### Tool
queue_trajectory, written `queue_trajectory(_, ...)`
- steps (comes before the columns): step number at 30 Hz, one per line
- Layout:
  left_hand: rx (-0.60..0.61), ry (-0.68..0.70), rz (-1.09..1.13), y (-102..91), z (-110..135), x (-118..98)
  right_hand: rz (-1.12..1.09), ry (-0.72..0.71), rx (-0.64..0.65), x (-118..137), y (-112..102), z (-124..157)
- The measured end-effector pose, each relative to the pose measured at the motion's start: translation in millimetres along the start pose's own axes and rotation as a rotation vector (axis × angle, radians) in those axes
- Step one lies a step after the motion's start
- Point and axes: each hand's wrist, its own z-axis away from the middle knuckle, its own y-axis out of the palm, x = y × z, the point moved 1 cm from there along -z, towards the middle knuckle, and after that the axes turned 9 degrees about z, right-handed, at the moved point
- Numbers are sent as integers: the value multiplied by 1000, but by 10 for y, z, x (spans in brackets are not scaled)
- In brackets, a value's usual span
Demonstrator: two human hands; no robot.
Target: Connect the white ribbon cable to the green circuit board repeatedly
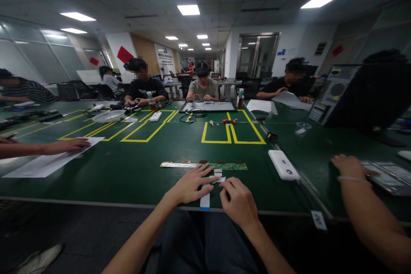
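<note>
My left hand lies flat with fingers spread on a white flat ribbon cable near the front edge of the green table. My right hand is curled beside it, fingertips pinching the cable's upper end by small white pieces. Just beyond my fingers lies a long narrow strip: a silver bar joined to a green circuit board.
A white power bank lies right of the board. A co-worker's hand rests at right near a device; another person's hand presses a paper sheet at left. Several people sit across the table, marked with yellow tape lines.
</note>
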Motion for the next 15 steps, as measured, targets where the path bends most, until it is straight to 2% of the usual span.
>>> queue_trajectory(5, -35, -75, -11, 25, 14, 45, 10, 19, 15, 10, -15, -13)
queue_trajectory(8, -84, -138, -28, 31, 69, 152, 12, 30, 20, 15, -25, -12)
queue_trajectory(12, -114, -299, -89, -69, 294, 479, -2, 33, 20, 13, -25, -8)
queue_trajectory(15, -115, -470, -151, -265, 620, 846, -4, 31, 23, 13, -23, -9)
